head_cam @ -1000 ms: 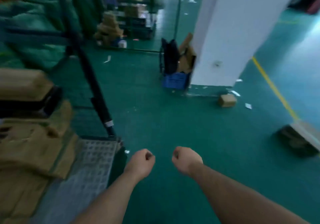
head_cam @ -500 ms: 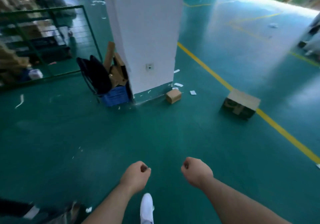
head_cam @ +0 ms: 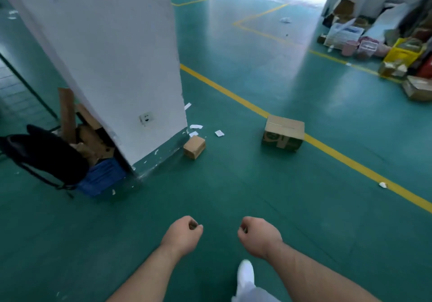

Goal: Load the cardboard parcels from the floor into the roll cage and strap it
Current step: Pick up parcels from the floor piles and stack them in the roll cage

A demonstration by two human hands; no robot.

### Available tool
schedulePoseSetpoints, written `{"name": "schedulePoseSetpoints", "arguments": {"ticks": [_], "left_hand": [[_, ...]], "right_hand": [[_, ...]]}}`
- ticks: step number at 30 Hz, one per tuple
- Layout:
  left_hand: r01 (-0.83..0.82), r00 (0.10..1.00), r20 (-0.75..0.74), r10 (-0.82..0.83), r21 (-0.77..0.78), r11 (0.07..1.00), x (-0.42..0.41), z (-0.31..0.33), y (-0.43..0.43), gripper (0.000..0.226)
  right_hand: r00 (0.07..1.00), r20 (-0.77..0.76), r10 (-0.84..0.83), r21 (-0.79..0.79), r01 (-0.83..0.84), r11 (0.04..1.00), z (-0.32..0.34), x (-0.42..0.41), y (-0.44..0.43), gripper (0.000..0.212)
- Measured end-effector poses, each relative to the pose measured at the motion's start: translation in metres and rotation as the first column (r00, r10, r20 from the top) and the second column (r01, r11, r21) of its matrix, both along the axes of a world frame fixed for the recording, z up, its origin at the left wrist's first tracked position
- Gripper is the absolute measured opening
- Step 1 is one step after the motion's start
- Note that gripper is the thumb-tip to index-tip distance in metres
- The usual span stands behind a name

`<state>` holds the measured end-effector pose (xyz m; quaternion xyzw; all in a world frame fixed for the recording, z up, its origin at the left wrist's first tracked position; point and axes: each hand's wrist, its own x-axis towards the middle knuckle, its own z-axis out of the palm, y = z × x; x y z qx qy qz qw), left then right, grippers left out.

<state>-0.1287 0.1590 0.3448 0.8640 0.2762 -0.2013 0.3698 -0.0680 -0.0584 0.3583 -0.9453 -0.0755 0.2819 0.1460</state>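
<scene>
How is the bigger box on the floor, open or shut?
Shut: the bigger box has its top flaps lying flat and closed.

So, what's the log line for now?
left hand empty | right hand empty | small box by pillar | big box on line

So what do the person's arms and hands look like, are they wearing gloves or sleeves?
No gloves or sleeves in view: the left hand and right hand are bare, as are both forearms to the picture's edge. No watch or band shows at either wrist. The only clothing visible is a white shoe and pale trouser leg.
</scene>
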Motion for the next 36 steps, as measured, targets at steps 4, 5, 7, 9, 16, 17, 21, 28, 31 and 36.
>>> {"name": "schedulePoseSetpoints", "arguments": {"ticks": [4,5,7,9,16,17,21,28,31,36], "left_hand": [[0.029,0.998,-0.048,-0.031,-0.042,0.999,0.079,-0.021,0.012,0.021],[0.034,0.997,-0.061,-0.037,-0.045,0.998,0.098,-0.026,0.016,0.02],[0.034,0.997,-0.072,-0.037,-0.042,0.999,0.146,-0.034,0.027,0.02],[0.023,0.996,-0.083,-0.025,-0.022,0.999,0.189,-0.034,0.04,0.02],[-0.141,0.989,-0.04,0.141,-0.008,0.99,0.339,0.002,0.105,0.022],[-0.158,0.987,-0.035,0.158,-0.011,0.987,0.353,0.006,0.112,0.022],[-0.237,0.971,-0.049,0.235,-0.037,0.971,0.416,-0.005,0.149,0.022],[-0.509,0.857,-0.196,0.477,-0.172,0.843,0.541,-0.1,0.213,0.035],[-0.513,0.84,-0.304,0.449,-0.177,0.84,0.598,-0.15,0.236,0.025],[-0.412,0.855,-0.402,0.327,-0.146,0.899,0.69,-0.211,0.276,0.021]], "right_hand": [[0.998,-0.058,-0.037,-0.012,0.036,0.999,-0.018,0.077,0.016,0.027],[0.997,-0.07,-0.04,-0.019,0.039,0.999,-0.023,0.098,0.02,0.027],[0.995,-0.096,-0.032,-0.024,0.03,0.999,-0.034,0.15,0.028,0.026],[0.99,-0.138,0.0,-0.039,-0.005,0.999,-0.037,0.202,0.038,0.027],[0.977,-0.156,0.147,-0.058,-0.157,0.986,-0.015,0.388,0.097,0.031],[0.975,-0.148,0.165,-0.057,-0.175,0.983,-0.011,0.408,0.106,0.032],[0.95,-0.135,0.281,-0.075,-0.293,0.953,-0.015,0.488,0.152,0.033],[0.912,-0.214,0.349,-0.138,-0.382,0.914,-0.08,0.632,0.233,0.033],[0.909,-0.284,0.305,-0.157,-0.358,0.921,-0.12,0.691,0.261,0.031],[0.89,-0.388,0.239,-0.176,-0.326,0.929,-0.195,0.775,0.302,0.035]]}}
